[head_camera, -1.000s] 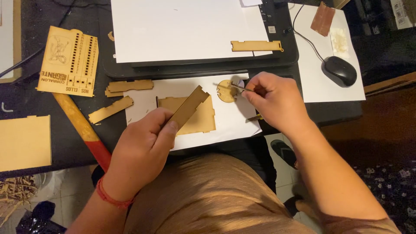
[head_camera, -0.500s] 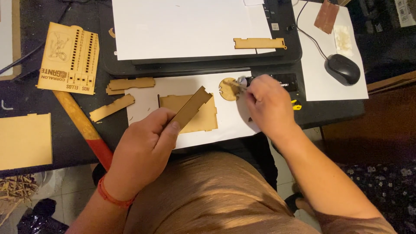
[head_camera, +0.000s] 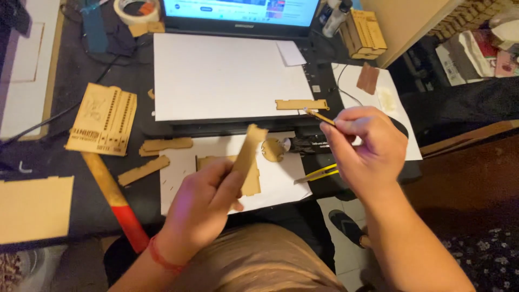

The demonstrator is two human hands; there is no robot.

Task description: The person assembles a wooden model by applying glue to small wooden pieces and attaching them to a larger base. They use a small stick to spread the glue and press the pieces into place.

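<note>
A wooden strip and a thin stick are held up over a cluttered desk.

The wooden strip [head_camera: 246, 154] is pinched upright between thumb and fingers of the left hand [head_camera: 203, 208], above a flat wooden piece [head_camera: 254, 181] lying on a white sheet [head_camera: 281, 184]. A thin stick [head_camera: 319, 116] is pinched at the fingertips of the right hand [head_camera: 365, 146], its tip pointed away to the left. A small wooden disc [head_camera: 272, 150] is seen between the two hands. A red-handled tool [head_camera: 116, 200] lies left of the left hand.
</note>
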